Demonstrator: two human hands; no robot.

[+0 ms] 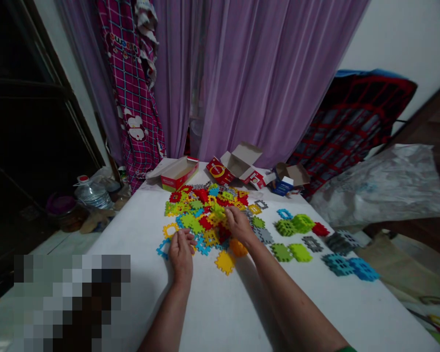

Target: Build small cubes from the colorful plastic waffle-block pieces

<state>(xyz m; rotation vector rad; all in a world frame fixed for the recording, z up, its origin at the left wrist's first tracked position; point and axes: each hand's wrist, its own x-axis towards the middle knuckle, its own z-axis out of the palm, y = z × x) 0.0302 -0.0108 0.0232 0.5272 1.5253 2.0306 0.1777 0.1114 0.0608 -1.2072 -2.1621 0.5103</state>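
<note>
A heap of notched plastic building tiles in red, yellow, green, blue and grey point(192, 222) lies on the white table. My right hand point(238, 226) reaches over the heap, thumb and fingers closed on a yellow-green building tile point(217, 212). Nearer to me, my left hand point(181, 249) rests at the heap's front left edge with fingers loosely bent and apart. Beside it are a blue frame tile point(163, 249) and a yellow frame tile point(169, 230). A yellow tile point(225, 262) lies in front, between my forearms, near an orange piece point(238, 248).
Sorted stacks of green tiles point(302, 223), blue tiles point(363, 269) and grey tiles point(339, 243) stand to the right. Open cardboard boxes point(179, 174), point(220, 171), point(283, 186) line the table's back edge before purple curtains. A clear plastic bag point(385, 186) hangs at the right.
</note>
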